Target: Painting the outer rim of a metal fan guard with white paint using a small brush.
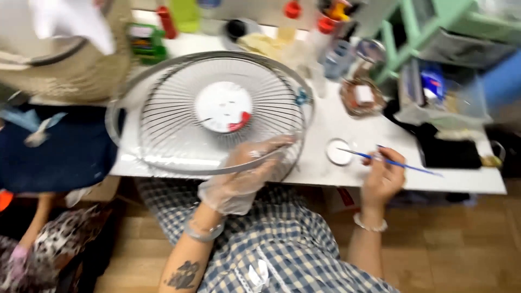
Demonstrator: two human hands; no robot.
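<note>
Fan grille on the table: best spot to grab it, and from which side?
Take the fan grille by its outer metal rim at the near edge, coming from the person's side. It lies flat, the rim is the solid ring and the thin wires inside would likely bend. The gloved left hand already rests there; the right hand holds a blue paintbrush.
</note>
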